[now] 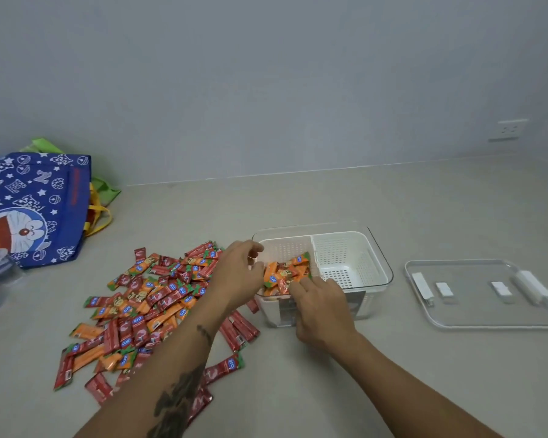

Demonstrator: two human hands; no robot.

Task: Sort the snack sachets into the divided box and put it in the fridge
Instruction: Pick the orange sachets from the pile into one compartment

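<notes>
A clear divided box (378,248) with a white perforated insert stands on the beige counter. Its left compartment holds several orange sachets (283,275); the right compartment (345,260) holds nothing. A big pile of red and orange sachets (159,298) lies to the left of the box. My left hand (238,273) hovers at the box's left rim, fingers curled, touching the orange sachets. My right hand (320,308) rests over the box's front edge with its fingertips on the same orange sachets.
The box's clear lid (484,311) with white clips lies flat to the right. A blue cartoon-print bag (35,210) with a green bag behind it stands at the far left. A wall socket (508,129) sits on the back wall.
</notes>
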